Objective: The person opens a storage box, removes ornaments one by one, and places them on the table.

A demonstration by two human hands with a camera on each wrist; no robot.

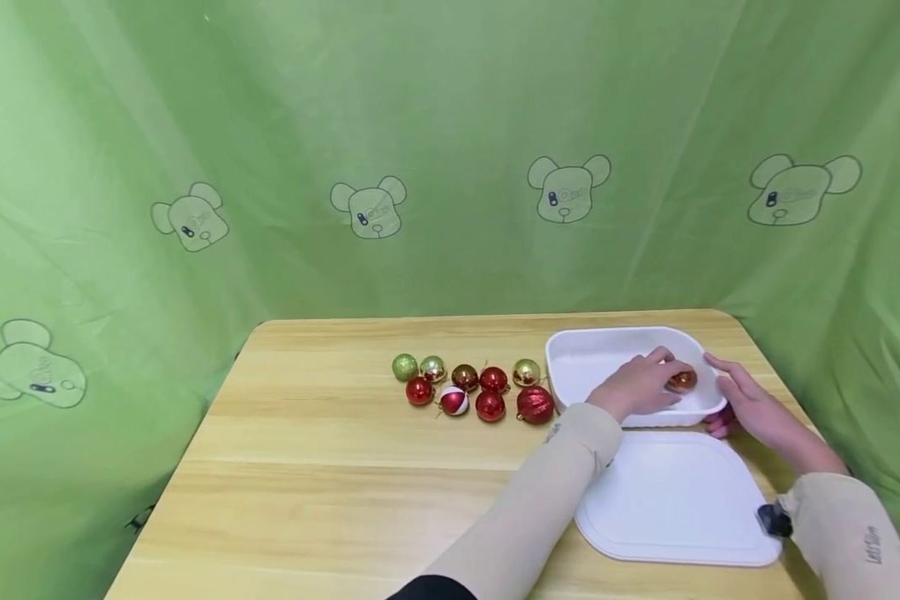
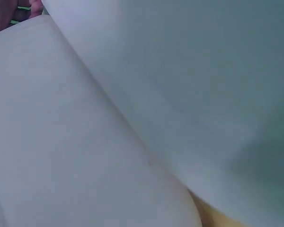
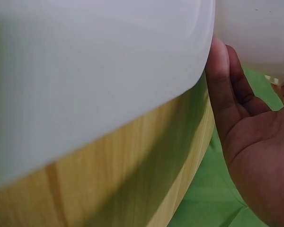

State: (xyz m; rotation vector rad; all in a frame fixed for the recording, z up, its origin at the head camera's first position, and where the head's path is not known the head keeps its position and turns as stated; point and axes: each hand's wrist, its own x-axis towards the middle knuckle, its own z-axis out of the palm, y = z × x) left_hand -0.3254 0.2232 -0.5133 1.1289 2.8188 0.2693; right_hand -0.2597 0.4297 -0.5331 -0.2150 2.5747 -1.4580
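My left hand [image 1: 640,385] reaches into a white plastic box [image 1: 581,354] at the table's right. Its fingers and thumb hold a shiny copper-coloured Christmas bauble [image 1: 682,381] near the box's right end, partly covered by the hand. Around the box's near right corner, my right hand [image 1: 757,412] steadies the wall, with fingers and thumb on either side of the corner. That hand [image 3: 255,151] also shows in the right wrist view, against the box [image 3: 255,35]. A flat white lid [image 1: 678,500] lies just in front of the box. The left wrist view shows mostly blurred white surfaces.
Left of the box, several baubles stand in two loose rows, among them a glittery green one [image 1: 404,367], a gold one [image 1: 527,372], a red-and-white one [image 1: 453,401] and a ridged red one [image 1: 535,405]. A green curtain [image 1: 450,275] hangs behind the wooden table [image 1: 307,492].
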